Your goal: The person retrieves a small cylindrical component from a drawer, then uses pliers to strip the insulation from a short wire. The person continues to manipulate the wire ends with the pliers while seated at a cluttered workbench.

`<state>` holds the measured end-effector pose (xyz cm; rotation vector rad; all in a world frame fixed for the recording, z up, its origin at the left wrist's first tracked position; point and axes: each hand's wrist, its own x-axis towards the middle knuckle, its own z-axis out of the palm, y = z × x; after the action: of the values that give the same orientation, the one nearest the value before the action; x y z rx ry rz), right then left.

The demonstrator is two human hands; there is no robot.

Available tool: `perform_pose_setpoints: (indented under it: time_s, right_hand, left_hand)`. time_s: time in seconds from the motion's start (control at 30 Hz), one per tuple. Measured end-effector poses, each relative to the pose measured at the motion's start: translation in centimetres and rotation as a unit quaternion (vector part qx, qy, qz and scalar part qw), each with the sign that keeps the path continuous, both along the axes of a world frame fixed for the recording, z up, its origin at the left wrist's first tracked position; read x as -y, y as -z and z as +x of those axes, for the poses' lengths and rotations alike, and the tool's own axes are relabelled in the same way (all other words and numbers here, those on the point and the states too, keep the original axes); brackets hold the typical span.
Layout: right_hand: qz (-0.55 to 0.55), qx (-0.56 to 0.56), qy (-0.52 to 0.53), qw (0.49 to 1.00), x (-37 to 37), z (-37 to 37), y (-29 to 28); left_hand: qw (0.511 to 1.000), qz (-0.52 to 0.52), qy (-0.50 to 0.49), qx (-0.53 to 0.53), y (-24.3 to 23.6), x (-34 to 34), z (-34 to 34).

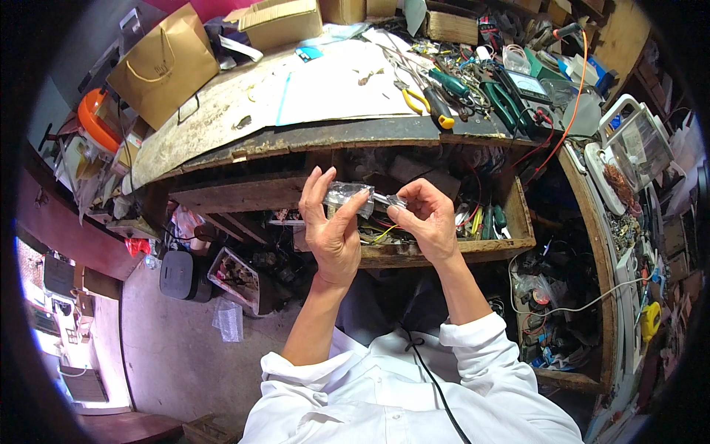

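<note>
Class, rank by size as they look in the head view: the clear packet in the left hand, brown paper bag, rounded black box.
1. Brown paper bag
2. Rounded black box
3. Clear packet, partly covered

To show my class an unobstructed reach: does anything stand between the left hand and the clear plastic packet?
Nothing visible does: the left hand pinches the clear plastic packet directly between thumb and fingers. The open drawer lies below, not between them.
</note>
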<state>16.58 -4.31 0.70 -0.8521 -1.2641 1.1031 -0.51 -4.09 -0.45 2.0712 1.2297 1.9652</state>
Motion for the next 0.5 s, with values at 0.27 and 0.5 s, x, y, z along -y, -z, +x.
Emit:
perform_pose_setpoints:
  time_s: [0.27,0.5]
  right_hand:
    - [-0.021,0.018,-0.011,1.000,0.09,0.32,-0.10]
    - [-0.024,0.018,-0.019,0.999,0.00,0.39,0.04]
  left_hand:
    - [1.000,0.002,0.005,0.002,0.09,0.00,0.00]
    - [1.000,0.000,-0.002,-0.002,-0.15,0.13,-0.03]
